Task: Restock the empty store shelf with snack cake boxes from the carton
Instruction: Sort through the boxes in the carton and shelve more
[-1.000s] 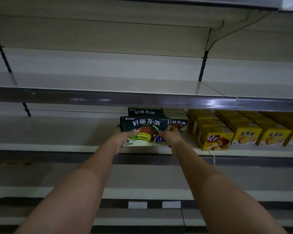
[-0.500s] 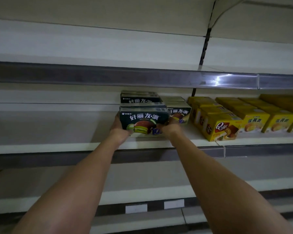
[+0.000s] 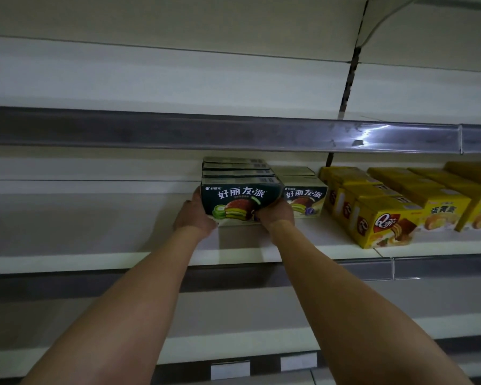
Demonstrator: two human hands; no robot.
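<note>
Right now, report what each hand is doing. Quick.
Left hand: grips the left end of the dark green cardboard snack cake box.
Right hand: grips the same box's lower right corner.

2 bare forearms are seen, uncovered by any sleeve up to the frame edge, and the left hand point(image 3: 195, 215) and right hand point(image 3: 275, 213) are ungloved.

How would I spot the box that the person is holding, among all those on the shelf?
Find the white middle shelf under the grey rail. Left of the yellow cardboard boxes stand two rows of dark green snack cake boxes. It is the front box of the left row, the only one with the left hand and right hand on it.
</note>
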